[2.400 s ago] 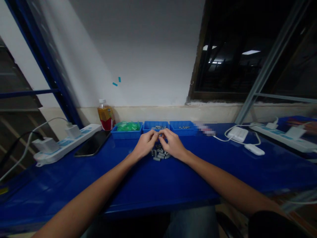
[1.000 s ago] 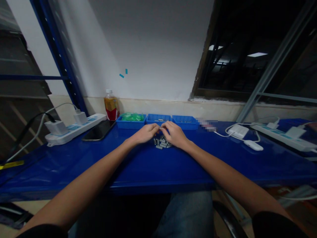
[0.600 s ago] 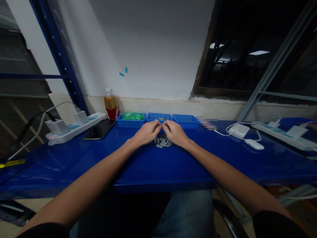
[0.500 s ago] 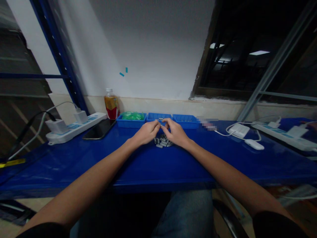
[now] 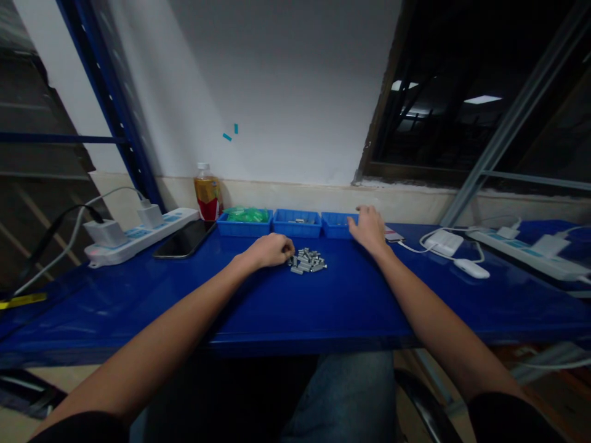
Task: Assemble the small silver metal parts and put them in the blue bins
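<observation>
A small pile of short silvery metal cylinders (image 5: 305,262) lies on the blue table. At the pile's left edge is my left hand (image 5: 272,250), its fingers curled and pinched together; whatever they hold is too small to make out. My right hand (image 5: 369,229) reaches over the right end of the right blue bin (image 5: 335,232), with thumb and fingers apart and nothing visible between them. Tiny parts lie in that bin, partly covered by the hand. In the middle blue bin (image 5: 297,231) are a few metal pieces.
The left blue bin (image 5: 244,230) holds green plastic pieces (image 5: 248,215). A drink bottle (image 5: 207,194), a phone (image 5: 185,240) and a power strip (image 5: 143,237) stand left. On the right are a white charger (image 5: 442,243), cables and another power strip (image 5: 530,253).
My hands have separated from their meeting point above the pile. The right one moved right and away to the right bin, opening; the left stayed near the pile, lowering slightly.
</observation>
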Available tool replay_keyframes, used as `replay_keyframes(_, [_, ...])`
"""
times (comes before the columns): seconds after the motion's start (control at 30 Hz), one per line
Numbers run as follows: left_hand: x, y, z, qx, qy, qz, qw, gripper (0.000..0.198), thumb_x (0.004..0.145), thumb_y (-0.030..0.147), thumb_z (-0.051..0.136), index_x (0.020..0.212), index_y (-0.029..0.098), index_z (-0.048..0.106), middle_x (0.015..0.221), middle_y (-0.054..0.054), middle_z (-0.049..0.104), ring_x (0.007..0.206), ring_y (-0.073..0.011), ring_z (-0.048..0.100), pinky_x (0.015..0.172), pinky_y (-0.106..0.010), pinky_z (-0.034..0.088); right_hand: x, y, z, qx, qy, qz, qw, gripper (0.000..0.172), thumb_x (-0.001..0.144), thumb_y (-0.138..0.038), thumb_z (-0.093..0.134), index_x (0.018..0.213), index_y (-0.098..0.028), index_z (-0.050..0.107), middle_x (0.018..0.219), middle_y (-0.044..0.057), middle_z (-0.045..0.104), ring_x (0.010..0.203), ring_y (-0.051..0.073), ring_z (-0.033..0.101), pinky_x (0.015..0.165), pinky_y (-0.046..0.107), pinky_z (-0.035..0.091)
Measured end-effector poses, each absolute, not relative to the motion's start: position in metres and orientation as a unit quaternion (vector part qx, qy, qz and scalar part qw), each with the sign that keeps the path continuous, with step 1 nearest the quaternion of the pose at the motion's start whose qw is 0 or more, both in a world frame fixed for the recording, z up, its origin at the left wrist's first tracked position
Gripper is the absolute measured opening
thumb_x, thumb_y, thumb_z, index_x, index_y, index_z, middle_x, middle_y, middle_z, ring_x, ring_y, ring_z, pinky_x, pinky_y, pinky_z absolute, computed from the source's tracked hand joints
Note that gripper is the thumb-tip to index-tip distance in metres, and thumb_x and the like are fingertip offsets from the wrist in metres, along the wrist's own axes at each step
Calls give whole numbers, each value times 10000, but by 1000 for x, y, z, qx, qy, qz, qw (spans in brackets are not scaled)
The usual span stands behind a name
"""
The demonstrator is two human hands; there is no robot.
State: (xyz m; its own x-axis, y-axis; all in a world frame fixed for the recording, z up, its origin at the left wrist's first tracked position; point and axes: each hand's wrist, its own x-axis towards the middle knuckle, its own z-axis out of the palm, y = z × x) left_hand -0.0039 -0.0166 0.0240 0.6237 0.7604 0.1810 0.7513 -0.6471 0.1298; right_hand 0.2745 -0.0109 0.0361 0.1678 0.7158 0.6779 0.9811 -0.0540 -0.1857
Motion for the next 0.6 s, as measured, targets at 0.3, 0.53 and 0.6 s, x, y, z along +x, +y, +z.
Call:
replay_keyframes(0.3, [2, -33, 33, 875, 472, 106, 19, 234, 708, 253, 573, 885, 262, 726, 904, -40, 732, 837, -216, 664, 704, -261, 486, 214, -24, 21, -532, -782, -130, 298, 217, 878, -364, 526, 963, -187, 619, 944, 99, 598, 924, 241, 511, 807, 375, 403])
replay_keyframes(0.53, [8, -44, 36, 862, 495, 103, -25, 213, 751, 247, 521, 831, 175, 705, 869, -135, 716, 821, -271, 672, 700, -325, 499, 168, -55, 15, -434, -861, -91, 251, 243, 873, -323, 545, 1064, -176, 577, 994, 88, 622, 945, 228, 517, 805, 362, 399])
replay_keyframes(0.6, [5, -42, 39, 860, 496, 122, -12, 223, 763, 254, 509, 846, 190, 706, 869, -109, 720, 823, -256, 669, 701, -312, 495, 173, -52, 15, -440, -854, -78, 266, 256, 877, -309, 540, 1089, -166, 566, 982, 86, 626, 937, 224, 528, 812, 360, 405])
